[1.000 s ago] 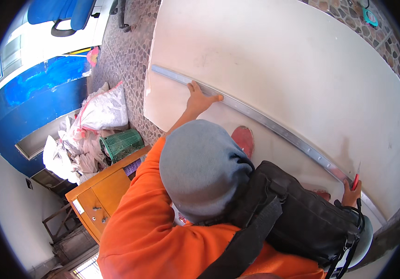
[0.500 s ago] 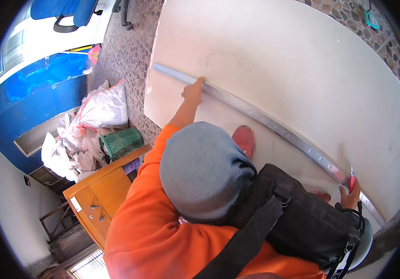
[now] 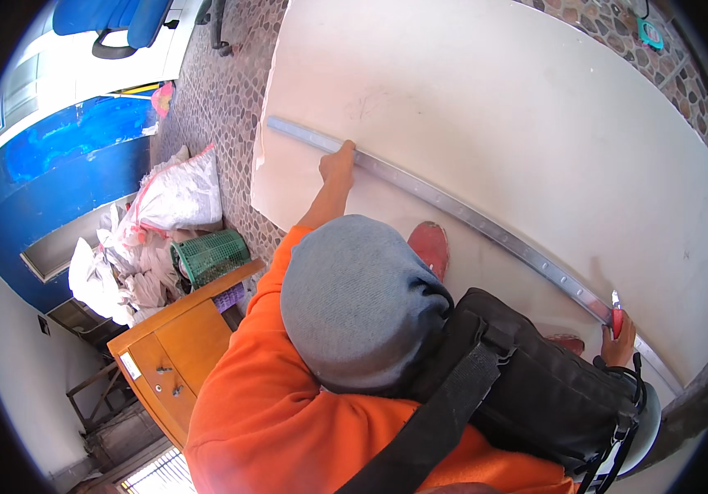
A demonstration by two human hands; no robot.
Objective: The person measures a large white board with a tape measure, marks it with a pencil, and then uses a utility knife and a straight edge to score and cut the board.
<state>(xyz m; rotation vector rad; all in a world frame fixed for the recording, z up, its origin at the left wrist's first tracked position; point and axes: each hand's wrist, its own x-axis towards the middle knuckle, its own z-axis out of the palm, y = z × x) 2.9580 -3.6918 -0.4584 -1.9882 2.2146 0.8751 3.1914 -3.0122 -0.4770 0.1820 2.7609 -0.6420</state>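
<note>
bar (image 3: 469, 216): shiny metal | board (image 3: 486, 99): matt, smooth | cap (image 3: 345, 305): matt cloth | floor (image 3: 230, 107): rough stone

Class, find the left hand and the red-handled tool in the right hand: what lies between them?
A length of metal strip, lying on the white board, runs between the left hand and the red-handled tool, as the head view shows.

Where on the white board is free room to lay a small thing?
The widest free patch of white board lies between the metal bar and the pebbled floor. A smaller gap lies between left hand and left shoe. Crowded near the bar's right end: right hand, red tool, black bag.
</note>
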